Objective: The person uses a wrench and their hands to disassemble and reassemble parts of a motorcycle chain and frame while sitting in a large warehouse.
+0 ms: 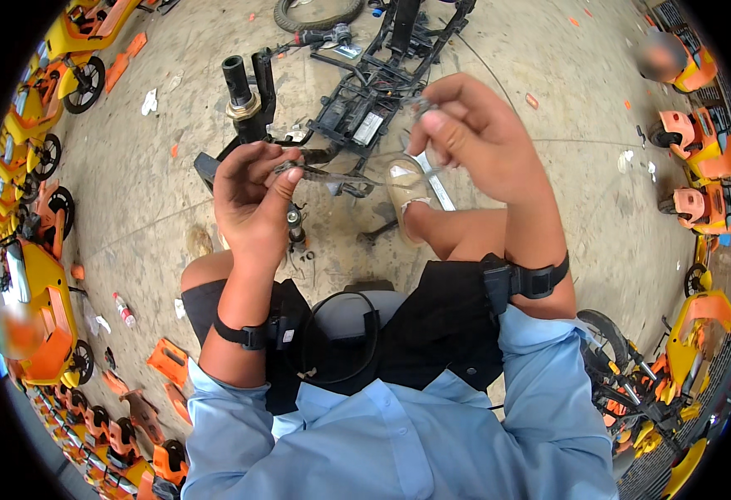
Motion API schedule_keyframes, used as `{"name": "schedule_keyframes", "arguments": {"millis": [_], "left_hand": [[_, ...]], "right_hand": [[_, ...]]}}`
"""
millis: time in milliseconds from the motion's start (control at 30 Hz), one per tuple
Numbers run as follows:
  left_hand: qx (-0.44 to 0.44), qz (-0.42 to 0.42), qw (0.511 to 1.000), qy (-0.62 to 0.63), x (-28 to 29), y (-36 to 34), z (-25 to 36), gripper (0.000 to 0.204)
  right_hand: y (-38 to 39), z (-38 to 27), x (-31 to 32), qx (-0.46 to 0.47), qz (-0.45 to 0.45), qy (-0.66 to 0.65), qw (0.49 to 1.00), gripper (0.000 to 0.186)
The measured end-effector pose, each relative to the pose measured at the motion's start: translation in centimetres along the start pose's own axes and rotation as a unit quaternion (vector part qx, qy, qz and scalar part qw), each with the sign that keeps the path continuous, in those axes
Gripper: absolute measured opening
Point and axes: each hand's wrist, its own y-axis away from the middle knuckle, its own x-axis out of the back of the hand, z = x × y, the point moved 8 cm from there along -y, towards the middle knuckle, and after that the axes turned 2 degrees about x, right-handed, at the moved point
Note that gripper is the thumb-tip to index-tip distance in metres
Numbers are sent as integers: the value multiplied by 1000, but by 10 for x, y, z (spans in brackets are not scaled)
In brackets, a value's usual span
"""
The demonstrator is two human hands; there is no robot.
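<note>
Both of my hands are raised above my knees. My left hand [253, 200] pinches one end of a thin dark cable [336, 177] between thumb and fingers. The cable sags across to the right and passes below my right hand [478, 137]. Between the thumb and forefinger of that hand is a small greyish piece [421, 106], blurred; whether it belongs to the cable I cannot make out. Just beyond my hands lies a black vehicle frame [374, 92]. An upright steering tube [236, 87] with a brass-coloured ring stands beyond my left hand.
A power tool [324, 36] and a tyre [320, 12] lie beyond the frame. A black cable loop [372, 342] rests on my lap. Yellow-orange scooters [49, 287] line the left; more scooters [703, 208] stand right. Orange panels [168, 362] and a bottle [124, 310] litter the floor.
</note>
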Motion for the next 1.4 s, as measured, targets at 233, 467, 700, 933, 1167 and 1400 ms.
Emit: {"name": "schedule_keyframes", "arguments": {"millis": [233,467,700,933,1167,1400], "left_hand": [[57,-7,998,27,-7,2,-7,49],[95,14,993,62,-1,2,-10,61],[118,9,987,104,1,1,-9,64],[111,-48,980,155,-8,1,-8,56],[110,-25,973,199,-8,2,-15,28],[121,-36,986,107,-5,-3,-9,19]], "right_hand": [[-14,16,-47,-16,0,-54,998,21],[-20,27,-74,-9,-52,-28,998,20],[-23,32,-74,-32,-3,-122,992,23],[-20,37,-81,-72,-6,-126,989,27],[-17,37,-89,-79,-23,-164,983,26],[-16,34,-92,-72,-31,-171,982,25]]}}
